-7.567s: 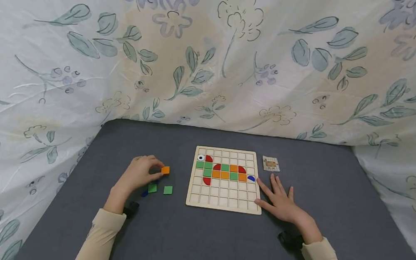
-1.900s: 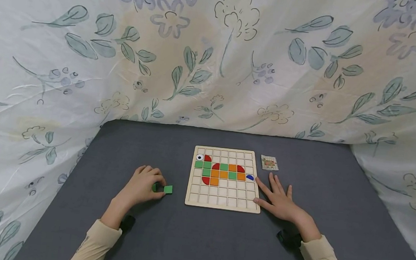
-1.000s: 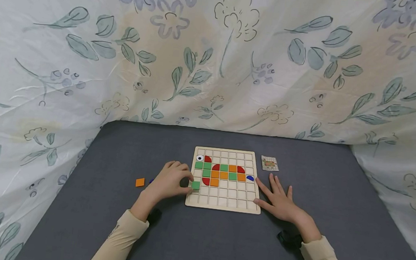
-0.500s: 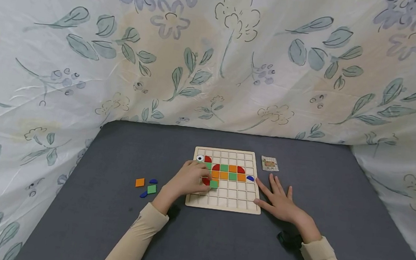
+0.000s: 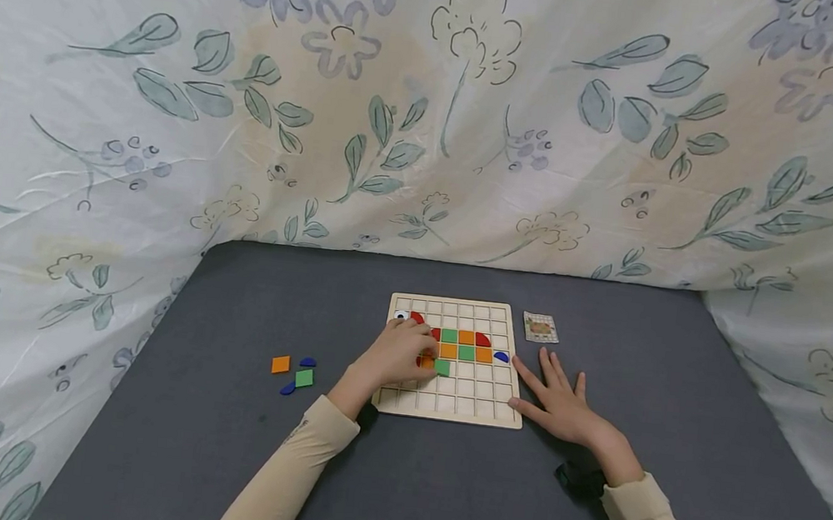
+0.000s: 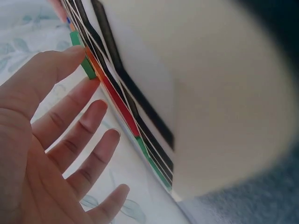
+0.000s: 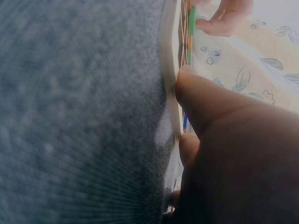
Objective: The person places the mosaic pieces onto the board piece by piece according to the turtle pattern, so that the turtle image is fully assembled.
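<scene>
Between thumb and index finger my left hand (image 5: 400,354) pinches a green square tile (image 5: 442,368) over the wooden grid board (image 5: 478,400). In the left wrist view the green tile (image 6: 87,68) stands up at the board's surface beside an orange tile, the other fingers spread loosely. Red, green and orange tiles fill two middle rows, with a blue half-round tile (image 5: 501,357) at their right end. My left hand hides some tiles at the left. My right hand (image 5: 568,404) lies with fingers spread, its thumb (image 7: 188,77) and index fingertip touching the board's right edge.
Left of the board lie an orange square tile (image 5: 281,364), a green square tile (image 5: 304,377) and two blue tiles (image 5: 308,362). A small printed card (image 5: 541,327) lies beyond the right hand. A floral curtain (image 5: 429,127) hangs behind the grey table (image 5: 395,484).
An orange tile has joined the board's lower row. My left hand has picked a green tile from the loose pieces and carried it right, over the board. The right hand has stayed put.
</scene>
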A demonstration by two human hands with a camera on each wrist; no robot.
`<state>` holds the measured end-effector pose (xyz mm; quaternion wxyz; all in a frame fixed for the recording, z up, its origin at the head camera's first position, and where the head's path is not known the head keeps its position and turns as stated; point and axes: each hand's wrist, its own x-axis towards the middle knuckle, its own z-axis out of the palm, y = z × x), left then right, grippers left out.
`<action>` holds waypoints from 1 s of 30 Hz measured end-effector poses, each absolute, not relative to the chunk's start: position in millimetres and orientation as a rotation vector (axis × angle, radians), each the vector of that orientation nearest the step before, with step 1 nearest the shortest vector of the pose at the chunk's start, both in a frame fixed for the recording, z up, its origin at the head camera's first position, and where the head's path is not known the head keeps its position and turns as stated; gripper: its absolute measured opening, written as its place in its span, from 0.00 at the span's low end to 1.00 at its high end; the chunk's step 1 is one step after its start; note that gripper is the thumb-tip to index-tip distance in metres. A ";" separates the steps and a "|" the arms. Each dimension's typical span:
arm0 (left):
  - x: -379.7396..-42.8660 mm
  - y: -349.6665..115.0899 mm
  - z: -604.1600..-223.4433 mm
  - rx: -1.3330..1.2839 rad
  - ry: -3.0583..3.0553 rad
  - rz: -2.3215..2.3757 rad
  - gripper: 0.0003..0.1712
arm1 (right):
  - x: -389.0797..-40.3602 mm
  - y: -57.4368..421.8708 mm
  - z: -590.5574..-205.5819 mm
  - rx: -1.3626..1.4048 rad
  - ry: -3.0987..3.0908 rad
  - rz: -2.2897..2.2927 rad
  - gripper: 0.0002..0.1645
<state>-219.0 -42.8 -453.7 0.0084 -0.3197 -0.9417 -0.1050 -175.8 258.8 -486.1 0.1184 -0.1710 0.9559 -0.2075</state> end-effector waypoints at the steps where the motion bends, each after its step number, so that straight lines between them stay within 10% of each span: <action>1: -219.3 -41.6 -453.7 -1.001 -2.941 -0.325 0.11 | -175.7 258.9 -486.3 -0.502 2.795 -0.610 0.45; 30: -220.9 -32.2 -454.7 -0.970 -2.963 -0.314 0.11 | -175.0 259.1 -485.1 -0.508 2.792 -0.640 0.44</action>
